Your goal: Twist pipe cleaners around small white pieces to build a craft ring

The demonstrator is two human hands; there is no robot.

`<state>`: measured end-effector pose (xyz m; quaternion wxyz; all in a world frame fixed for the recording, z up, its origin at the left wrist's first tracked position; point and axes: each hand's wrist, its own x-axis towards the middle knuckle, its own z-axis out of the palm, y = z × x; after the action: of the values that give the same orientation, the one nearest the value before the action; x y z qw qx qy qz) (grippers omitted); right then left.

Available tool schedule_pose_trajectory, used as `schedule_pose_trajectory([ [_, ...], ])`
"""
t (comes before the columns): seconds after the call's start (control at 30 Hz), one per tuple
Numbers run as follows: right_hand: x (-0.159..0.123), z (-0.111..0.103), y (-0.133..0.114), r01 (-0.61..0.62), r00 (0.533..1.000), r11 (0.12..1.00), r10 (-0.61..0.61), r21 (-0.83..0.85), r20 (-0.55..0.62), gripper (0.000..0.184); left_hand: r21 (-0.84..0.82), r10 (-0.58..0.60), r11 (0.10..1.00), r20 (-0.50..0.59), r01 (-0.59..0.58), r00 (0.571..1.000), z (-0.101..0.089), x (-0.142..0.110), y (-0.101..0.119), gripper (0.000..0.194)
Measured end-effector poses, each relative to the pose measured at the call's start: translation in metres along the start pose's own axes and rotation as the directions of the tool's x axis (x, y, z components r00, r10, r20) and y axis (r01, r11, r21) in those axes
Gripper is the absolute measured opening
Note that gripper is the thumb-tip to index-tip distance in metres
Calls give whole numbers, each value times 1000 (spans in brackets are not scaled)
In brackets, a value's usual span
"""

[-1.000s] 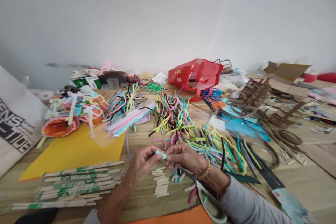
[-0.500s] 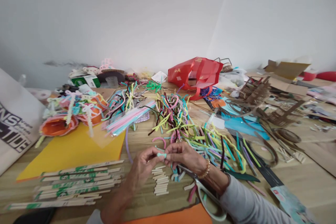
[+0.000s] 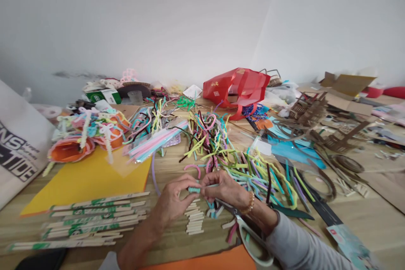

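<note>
The left hand [image 3: 174, 201] and right hand [image 3: 225, 190] pinch a mint-green pipe cleaner [image 3: 194, 190] between their fingers, near the tabletop's [image 3: 167, 173] front edge, just above a stack of cut wooden sticks [image 3: 194, 219], with scissors [image 3: 253, 244] beside the right wrist.

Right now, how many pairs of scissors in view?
1: a pair of scissors with white handles, lying below the right hand. Others may be hidden in the clutter.

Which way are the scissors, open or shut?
Shut, it seems: the scissors show one narrow blade line by the right hand, though that wrist hides part of them.
</note>
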<state>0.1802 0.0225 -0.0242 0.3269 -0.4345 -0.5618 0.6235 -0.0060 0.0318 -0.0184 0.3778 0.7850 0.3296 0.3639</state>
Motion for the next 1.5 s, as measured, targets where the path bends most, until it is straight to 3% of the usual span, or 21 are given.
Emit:
schedule_pose_trajectory([
  [0.17, -1, 0, 0, 36, 998, 997, -33, -65, 45, 19, 45, 11, 999, 0, -11, 1000, 2, -2, -3, 8],
  [0.3, -3, 0, -1, 76, 997, 992, -73, -97, 41, 20, 28, -97, 995, -20, 98, 995, 3, -1, -4, 7],
  [0.5, -1, 0, 3, 68, 998, 995, -67, -78, 10, 17, -97, -217, 970, 68, 223, 974, 4, -1, -8, 11],
  [0.6, -1, 0, 3, 60, 998, 994, -61, -86, -3, 12, 39, -173, 984, 2, 172, 985, 6, -3, -6, 12],
  [0.77, -1, -1, 1, 42, 999, 994, -42, -97, -1, 11, 233, 54, 971, -42, -43, 998, 9, -9, -2, 11],
  [0.97, -1, -1, 3, 93, 996, 990, -93, -104, 1, 16, 254, 65, 965, -16, -59, 998, 10, -11, 1, 15],
  [1.07, -1, -1, 3, 114, 993, 988, -115, -109, -7, 17, 204, -4, 979, -34, 11, 999, 9, -9, 1, 15],
  [1.13, -2, 0, 2, 129, 991, 981, -132, -142, -9, 17, 138, -109, 984, -34, 113, 993, 8, -8, 0, 14],
  [1.27, -4, 1, -1, 159, 986, 959, -168, -236, -17, 14, -60, -299, 952, 55, 302, 953, 4, -4, -4, 14],
  [1.4, -6, 2, -4, 172, 978, 919, -201, -354, -46, 8, -226, -347, 906, 80, 357, 934, 6, -3, -9, 15],
  [1.5, -7, 2, -3, 164, 974, 871, -218, -463, -66, 6, -206, -367, 903, 86, 377, 926, 8, -3, -8, 26],
])
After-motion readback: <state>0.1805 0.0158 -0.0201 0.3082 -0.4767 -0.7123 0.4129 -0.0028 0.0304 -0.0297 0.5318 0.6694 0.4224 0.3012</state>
